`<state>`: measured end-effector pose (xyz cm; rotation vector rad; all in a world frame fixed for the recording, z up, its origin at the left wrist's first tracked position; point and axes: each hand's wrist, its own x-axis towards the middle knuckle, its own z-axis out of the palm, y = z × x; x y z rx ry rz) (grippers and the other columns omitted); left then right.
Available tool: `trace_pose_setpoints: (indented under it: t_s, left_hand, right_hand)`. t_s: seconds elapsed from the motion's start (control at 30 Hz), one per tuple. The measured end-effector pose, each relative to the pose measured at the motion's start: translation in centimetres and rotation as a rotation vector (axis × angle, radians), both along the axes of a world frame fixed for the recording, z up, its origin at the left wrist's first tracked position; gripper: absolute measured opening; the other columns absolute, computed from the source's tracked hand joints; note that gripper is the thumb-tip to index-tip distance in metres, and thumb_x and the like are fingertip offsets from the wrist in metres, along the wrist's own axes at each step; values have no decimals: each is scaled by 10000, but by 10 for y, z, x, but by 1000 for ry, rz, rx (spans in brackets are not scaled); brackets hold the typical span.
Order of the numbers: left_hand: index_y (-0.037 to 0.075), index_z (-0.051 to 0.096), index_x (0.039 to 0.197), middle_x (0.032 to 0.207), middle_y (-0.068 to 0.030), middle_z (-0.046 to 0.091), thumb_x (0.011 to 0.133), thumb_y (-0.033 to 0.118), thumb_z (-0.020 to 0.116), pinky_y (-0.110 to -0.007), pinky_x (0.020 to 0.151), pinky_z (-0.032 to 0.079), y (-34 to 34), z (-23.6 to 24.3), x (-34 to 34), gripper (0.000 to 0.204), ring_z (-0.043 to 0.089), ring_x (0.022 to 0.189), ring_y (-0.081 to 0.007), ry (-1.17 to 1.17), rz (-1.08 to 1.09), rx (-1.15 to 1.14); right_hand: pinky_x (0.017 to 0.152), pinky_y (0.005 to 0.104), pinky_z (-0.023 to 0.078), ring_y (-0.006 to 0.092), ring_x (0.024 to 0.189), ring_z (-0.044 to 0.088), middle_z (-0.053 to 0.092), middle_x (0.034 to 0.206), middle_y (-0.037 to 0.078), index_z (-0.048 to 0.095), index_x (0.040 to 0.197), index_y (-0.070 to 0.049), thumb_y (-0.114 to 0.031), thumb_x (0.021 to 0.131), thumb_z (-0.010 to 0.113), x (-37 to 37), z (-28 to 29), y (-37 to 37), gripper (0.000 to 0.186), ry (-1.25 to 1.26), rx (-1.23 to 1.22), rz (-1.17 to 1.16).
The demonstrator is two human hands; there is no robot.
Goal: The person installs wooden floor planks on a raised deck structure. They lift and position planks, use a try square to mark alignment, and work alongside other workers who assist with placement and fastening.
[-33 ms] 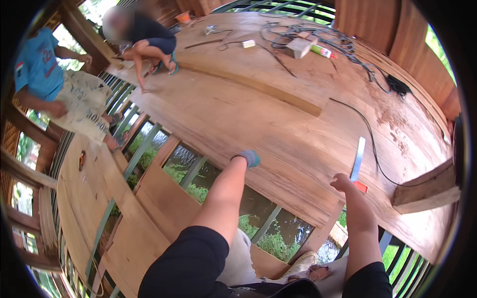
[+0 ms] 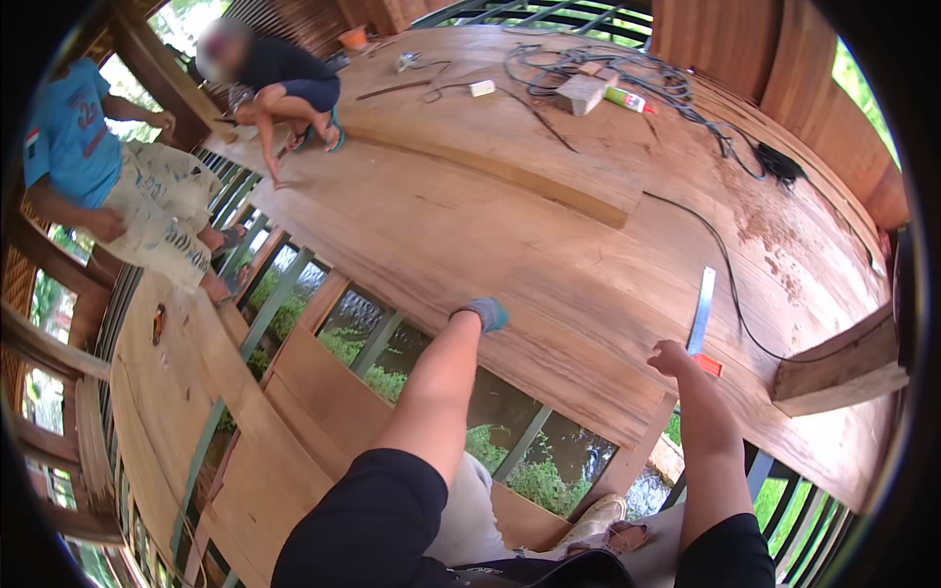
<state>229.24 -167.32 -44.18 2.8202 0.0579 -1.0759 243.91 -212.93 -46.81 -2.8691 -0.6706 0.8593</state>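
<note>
Hardly anything has moved: our view has slipped slightly, while our hands keep their places. Nearest us, green joists (image 2: 522,444) cross open gaps above water (image 2: 505,394). At the gap's edge our gloved left hand (image 2: 483,315) rests on the striped plank (image 2: 549,343); its fingers are hidden, so we cannot tell its grip. Our right hand (image 2: 668,358), fingers curled, is at the same plank beside a red-handled square (image 2: 702,314); whether it pinches anything we cannot tell. Beyond, flat boards give room up to a wooden strip (image 2: 490,171). Farther off are a labelled tube (image 2: 624,99), a crouching co-worker (image 2: 286,69) and another's printed blue shirt (image 2: 74,122).
</note>
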Motion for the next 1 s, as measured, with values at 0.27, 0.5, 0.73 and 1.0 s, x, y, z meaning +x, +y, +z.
trace_pose_setpoints:
  t_s: [0.27, 0.5, 0.73, 1.0]
  left_hand:
    - [36, 686, 1164, 1232, -197, 643, 898, 282, 475, -466, 955, 489, 54, -13, -25, 419, 623, 1131, -386, -94, 64, 77]
    - [21, 675, 1178, 1269, -211, 619, 880, 271, 480, -460, 977, 475, 17, 13, -16, 436, 605, 1163, -387, -64, 392, -14]
    - [20, 696, 1135, 1225, -215, 645, 874, 247, 490, -463, 942, 489, 16, 32, -14, 403, 622, 1134, -385, -57, 328, -23]
    - [31, 704, 1127, 1216, -214, 648, 868, 251, 494, -463, 938, 494, 6, 42, -14, 399, 625, 1141, -376, -84, 296, -23]
  right_hand:
    - [905, 409, 537, 326, 1046, 658, 689, 1122, 193, 665, 1191, -54, -337, 740, 802, -5, 4, 42, 550, 41, 118, -18]
    - [973, 418, 503, 357, 1123, 624, 668, 1173, 210, 686, 1157, -35, -356, 765, 763, 1, -7, 21, 513, 46, 95, -19]
    - [818, 389, 559, 304, 931, 696, 715, 1012, 198, 667, 1172, -18, -297, 768, 799, 18, -22, 11, 509, -24, 145, 7]
    - [920, 409, 527, 344, 1061, 656, 686, 1120, 218, 687, 1152, -23, -341, 758, 771, 8, -3, 13, 514, -7, 102, -15]
